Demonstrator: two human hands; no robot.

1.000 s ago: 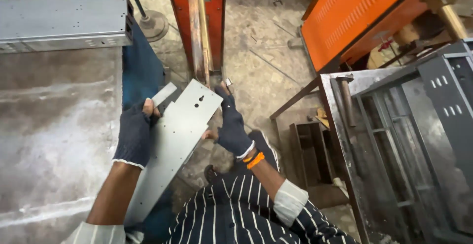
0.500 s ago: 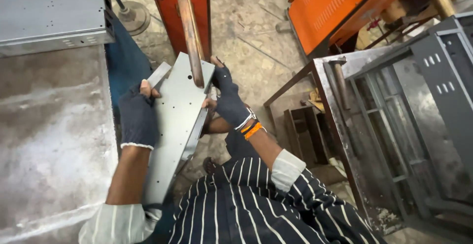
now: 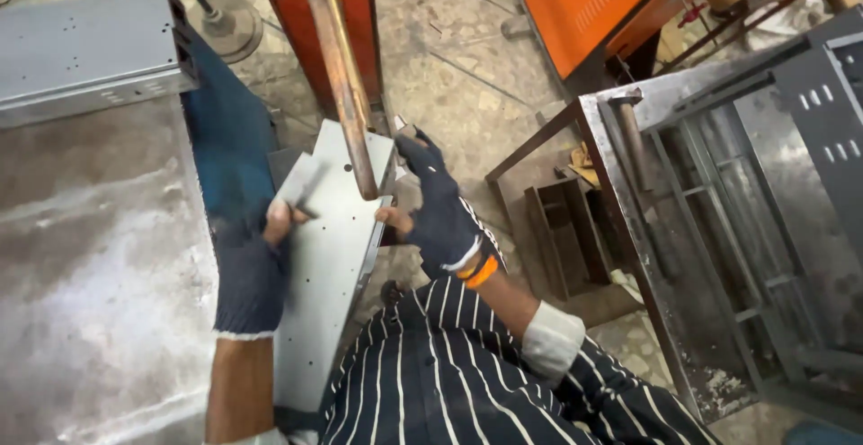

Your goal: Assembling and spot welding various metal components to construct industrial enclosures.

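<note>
Head view: looks steeply down from above, close over both gloved hands.
Facing: toward the red upright machine frame [image 3: 315, 31] ahead.

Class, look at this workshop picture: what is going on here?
A person in dark gloves holds a long grey sheet-metal panel by both edges, left hand on one side, right hand on the other. The panel's far end sits under a copper-coloured rod on a red machine, beside a metal workbench.
</note>
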